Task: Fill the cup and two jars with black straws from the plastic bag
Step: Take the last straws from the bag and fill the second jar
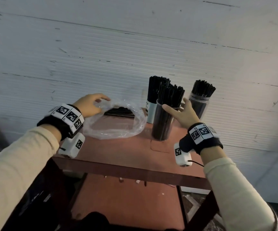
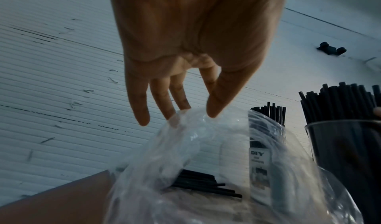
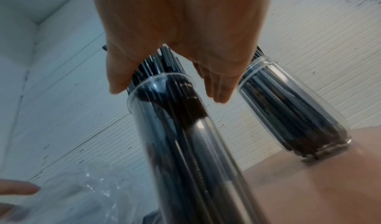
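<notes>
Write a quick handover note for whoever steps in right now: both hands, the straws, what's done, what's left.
Left hand: pinching the rim of the plastic bag, holding it open on the red table.
Right hand: open at the rim of the near jar, no grip on it.
Done: near jar, far jar and cup all stand packed with black straws.
Left: a few straws lie in the bag; add them where they seem to fit.

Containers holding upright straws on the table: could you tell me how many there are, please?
3: the white cup at the back beside the plastic bag, the near jar at the right hand, and the far jar rightmost.
</notes>
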Available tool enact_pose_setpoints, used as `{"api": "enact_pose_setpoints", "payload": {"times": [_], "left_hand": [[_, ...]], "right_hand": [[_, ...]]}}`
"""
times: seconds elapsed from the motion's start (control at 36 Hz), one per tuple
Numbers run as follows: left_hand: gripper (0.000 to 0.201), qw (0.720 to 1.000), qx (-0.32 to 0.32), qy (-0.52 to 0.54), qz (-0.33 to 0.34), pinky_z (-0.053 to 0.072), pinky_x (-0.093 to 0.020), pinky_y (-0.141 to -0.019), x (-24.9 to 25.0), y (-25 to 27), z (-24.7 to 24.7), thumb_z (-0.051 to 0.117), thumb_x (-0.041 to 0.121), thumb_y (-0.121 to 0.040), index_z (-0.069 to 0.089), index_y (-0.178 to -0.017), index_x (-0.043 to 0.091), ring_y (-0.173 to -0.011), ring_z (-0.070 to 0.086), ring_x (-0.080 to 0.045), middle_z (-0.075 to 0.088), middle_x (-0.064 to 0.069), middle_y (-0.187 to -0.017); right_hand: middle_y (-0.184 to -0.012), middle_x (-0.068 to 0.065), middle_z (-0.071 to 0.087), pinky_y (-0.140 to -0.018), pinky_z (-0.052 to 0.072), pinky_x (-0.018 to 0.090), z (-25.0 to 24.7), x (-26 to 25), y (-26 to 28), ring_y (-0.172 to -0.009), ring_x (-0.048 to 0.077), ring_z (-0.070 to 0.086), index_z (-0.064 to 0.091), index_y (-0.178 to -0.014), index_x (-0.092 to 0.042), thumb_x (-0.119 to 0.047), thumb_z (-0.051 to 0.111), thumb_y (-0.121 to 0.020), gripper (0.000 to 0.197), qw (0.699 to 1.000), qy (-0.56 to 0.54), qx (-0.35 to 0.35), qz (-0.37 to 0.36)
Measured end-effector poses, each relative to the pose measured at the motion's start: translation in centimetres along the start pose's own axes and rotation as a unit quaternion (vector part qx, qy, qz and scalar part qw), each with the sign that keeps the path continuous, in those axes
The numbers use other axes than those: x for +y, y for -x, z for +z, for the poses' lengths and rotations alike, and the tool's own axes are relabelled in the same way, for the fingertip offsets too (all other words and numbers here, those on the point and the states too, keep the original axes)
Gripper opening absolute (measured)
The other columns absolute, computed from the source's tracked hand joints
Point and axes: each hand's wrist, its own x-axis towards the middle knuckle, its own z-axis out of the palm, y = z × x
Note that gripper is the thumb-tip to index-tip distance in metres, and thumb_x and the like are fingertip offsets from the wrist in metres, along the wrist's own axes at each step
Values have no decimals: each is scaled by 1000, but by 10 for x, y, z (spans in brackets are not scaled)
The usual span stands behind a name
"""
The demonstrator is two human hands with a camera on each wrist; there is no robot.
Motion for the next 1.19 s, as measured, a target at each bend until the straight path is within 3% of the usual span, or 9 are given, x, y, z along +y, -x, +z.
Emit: {"api": "enact_pose_setpoints", "payload": {"times": [0.25, 0.42, 0.64, 0.75, 0.83, 0.92, 1.0, 1.11, 1.19], "left_hand": [[59, 998, 40, 13, -38, 49, -31, -77, 3, 2, -4, 61, -2, -84, 56, -129, 36, -103, 53, -18, 53, -5, -114], [51, 989, 131, 74, -13, 44, -26, -82, 11, 4, -5, 50, -4, -83, 68, -112, 34, -113, 59, -28, 61, -4, -130], [44, 992, 96, 55, 66, 35, -21, -97, 5, 3, -2, 66, 8, -88, 62, -128, 26, -113, 52, -19, 48, -5, -129], [74, 999, 5, -11, 30, 40, -26, -92, -4, 2, 2, 80, 13, -77, 47, -139, 38, -122, 49, -28, 25, -11, -147], [81, 995, -64, -82, 11, 55, -32, -73, -11, -3, 5, 64, -1, -84, 36, -142, 47, -106, 61, -33, 25, -16, -155], [71, 993, -65, -93, 22, 39, -17, -46, -16, -8, 3, 46, -6, -91, 36, -147, 35, -71, 60, -26, 53, -10, -138], [61, 997, -38, -63, 5, 44, -20, -64, -19, -14, 1, 44, -4, -92, 42, -144, 27, -98, 63, -26, 56, -6, -137], [46, 997, 3, 51, -51, 40, -16, -50, -22, -22, 0, 48, 5, -93, 51, -133, 26, -60, 55, -9, 62, -2, -115], [53, 996, 25, 66, -47, 42, -21, -73, -20, -21, -5, 71, 14, -84, 51, -132, 24, -90, 61, -15, 56, -2, -132]], "right_hand": [[-140, 7, 37, -105, 26, 18, 1, -40, 33, -127, 9, 35, 36, -140, -10, -41, 73, -82, 76, 956, 71, 171, -229], [-111, -1, 61, -92, 48, 21, 44, -70, 44, -100, 6, 56, 60, -114, -12, -27, 66, -88, 31, 937, 107, 62, -326], [-128, 1, 62, -99, 40, 25, 126, -76, 14, -117, 18, 57, 57, -131, -17, -32, 55, -96, 39, 906, 270, -226, -233], [-146, 0, 47, -112, 31, 37, 156, -73, -10, -134, 22, 42, 43, -144, -28, -41, 53, -95, 51, 858, 383, -284, -193], [-153, -4, 36, -114, 26, 36, 169, -65, -22, -140, 22, 34, 32, -149, -31, -42, 53, -95, 58, 829, 439, -304, -165], [-154, -6, 35, -114, 29, 37, 177, -56, -29, -139, 21, 35, 29, -149, -34, -45, 58, -90, 67, 831, 443, -299, -152], [-153, -3, 35, -110, 29, 32, 176, -51, -28, -138, 20, 36, 29, -150, -27, -43, 61, -90, 70, 829, 452, -282, -168], [-142, 2, 49, -101, 35, 27, 165, -52, -21, -127, 20, 47, 40, -146, -21, -31, 61, -93, 58, 854, 400, -284, -173], [-111, 0, 63, -84, 39, 20, 154, -51, -19, -99, 16, 57, 58, -131, -20, -27, 63, -91, 41, 888, 342, -253, -175]]}}
